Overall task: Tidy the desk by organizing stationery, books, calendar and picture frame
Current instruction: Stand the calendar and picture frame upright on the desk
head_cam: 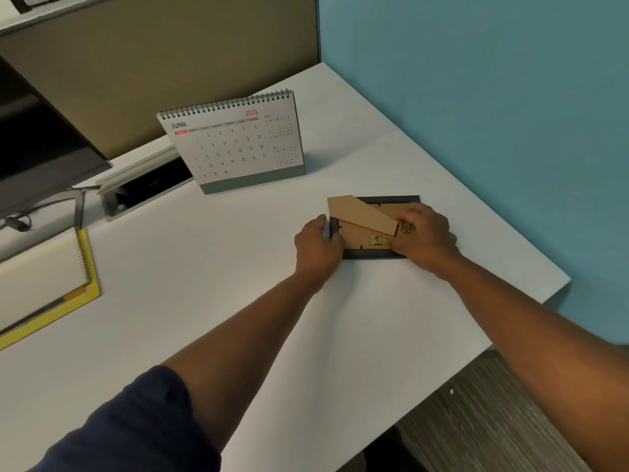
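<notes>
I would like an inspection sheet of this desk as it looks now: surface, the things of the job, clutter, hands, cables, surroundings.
Surface: white desk top, matte.
Job's things: black rectangular picture frame lies face down, its brown cardboard stand flap raised; white spiral desk calendar stands upright, showing June; cream spiral notebook rests on a yellow folder at the left edge.
Clutter: nothing seen.
Hands: left hand holds the frame's left edge; right hand grips the flap's end near a brass hinge.
Cables: dark cable below the black monitor; open grey cable hatch.
Surroundings: blue wall, beige partition.
</notes>
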`<control>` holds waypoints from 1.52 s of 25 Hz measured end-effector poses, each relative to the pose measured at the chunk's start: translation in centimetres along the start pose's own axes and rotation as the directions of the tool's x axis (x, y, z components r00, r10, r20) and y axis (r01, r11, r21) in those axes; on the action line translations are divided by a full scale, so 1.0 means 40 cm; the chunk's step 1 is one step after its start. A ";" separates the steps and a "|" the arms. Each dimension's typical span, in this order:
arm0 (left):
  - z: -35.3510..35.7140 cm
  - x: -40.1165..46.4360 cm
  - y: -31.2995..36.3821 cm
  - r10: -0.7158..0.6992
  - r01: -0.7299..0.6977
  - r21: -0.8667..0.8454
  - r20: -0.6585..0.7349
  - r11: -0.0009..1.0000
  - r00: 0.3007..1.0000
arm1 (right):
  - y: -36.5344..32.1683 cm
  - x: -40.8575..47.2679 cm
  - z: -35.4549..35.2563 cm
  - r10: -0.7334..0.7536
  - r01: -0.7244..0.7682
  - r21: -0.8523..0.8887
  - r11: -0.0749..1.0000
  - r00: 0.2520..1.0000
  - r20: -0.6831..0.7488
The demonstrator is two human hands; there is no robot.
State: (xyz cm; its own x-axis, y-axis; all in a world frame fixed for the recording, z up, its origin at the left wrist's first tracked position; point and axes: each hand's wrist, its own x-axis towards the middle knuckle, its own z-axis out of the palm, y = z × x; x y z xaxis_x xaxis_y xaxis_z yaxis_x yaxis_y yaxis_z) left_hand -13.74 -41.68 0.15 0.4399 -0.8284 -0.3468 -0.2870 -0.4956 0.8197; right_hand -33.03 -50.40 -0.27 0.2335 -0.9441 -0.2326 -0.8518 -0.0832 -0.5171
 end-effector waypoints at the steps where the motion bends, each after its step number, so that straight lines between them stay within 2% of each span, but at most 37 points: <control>1: 0.005 -0.001 0.014 -0.037 0.038 -0.057 0.017 0.998 0.999 | 0.002 -0.002 0.002 -0.007 0.007 0.013 1.000 1.000 0.007; 8: -0.004 0.029 0.074 -0.145 0.176 -0.292 0.126 0.940 0.981 | 0.007 -0.016 0.020 -0.022 0.022 -0.029 0.999 1.000 0.003; 14: 0.011 0.030 0.088 -0.091 0.065 -0.411 -0.045 0.909 0.995 | -0.003 -0.017 0.016 0.013 -0.012 0.016 1.000 0.999 -0.032; 17: 0.040 0.034 0.097 -0.110 0.124 -0.465 0.057 0.876 0.992 | -0.008 -0.023 0.019 0.029 -0.025 0.063 0.998 0.997 -0.067; 20: 0.076 0.031 0.100 -0.099 0.151 -0.422 0.142 0.894 0.985 | -0.011 -0.029 0.025 0.037 -0.023 0.144 0.989 0.995 -0.097; 25: 0.092 0.029 0.109 -0.060 0.090 -0.319 0.101 0.944 0.993 | 0.006 -0.042 0.017 0.019 -0.001 0.239 0.971 0.997 -0.073; 28: 0.058 0.036 0.117 -0.023 0.036 -0.246 0.053 0.969 0.998 | 0.009 -0.054 -0.005 -0.054 0.102 0.318 0.943 0.986 -0.157; 30: 0.025 0.045 0.133 -0.023 0.034 -0.245 0.048 0.969 0.999 | 0.011 -0.054 -0.024 -0.124 0.201 0.305 0.931 0.959 -0.255; 31: 0.007 0.052 0.142 -0.029 0.044 -0.258 0.064 0.965 0.998 | 0.008 -0.052 -0.036 -0.130 0.224 0.355 0.908 0.954 -0.271; 32: -0.013 0.060 0.152 -0.039 0.062 -0.278 0.088 0.958 0.995 | -0.001 -0.054 -0.054 -0.100 0.205 0.477 0.855 0.967 -0.236; 34: -0.050 0.073 0.173 -0.073 0.117 -0.325 0.144 0.938 0.987 | -0.019 -0.057 -0.090 -0.079 0.123 0.723 0.680 0.992 -0.094; 36: -0.082 0.079 0.196 -0.110 0.175 -0.329 0.208 0.928 0.972 | -0.025 -0.056 -0.114 -0.158 0.126 0.785 0.606 0.987 -0.036; 38: -0.105 0.088 0.212 -0.158 0.244 -0.319 0.272 0.916 0.949 | -0.039 -0.057 -0.120 -0.258 0.154 0.777 0.610 0.966 0.011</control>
State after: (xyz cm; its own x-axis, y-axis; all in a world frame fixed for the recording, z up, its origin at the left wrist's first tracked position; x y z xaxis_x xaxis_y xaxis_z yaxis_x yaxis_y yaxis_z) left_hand -11.06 -47.69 7.77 0.2315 -0.7791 -0.5826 0.1160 -0.5725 0.8117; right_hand -34.47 -49.66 5.00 0.4503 -0.8872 -0.1005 -0.1195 0.0517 -0.9915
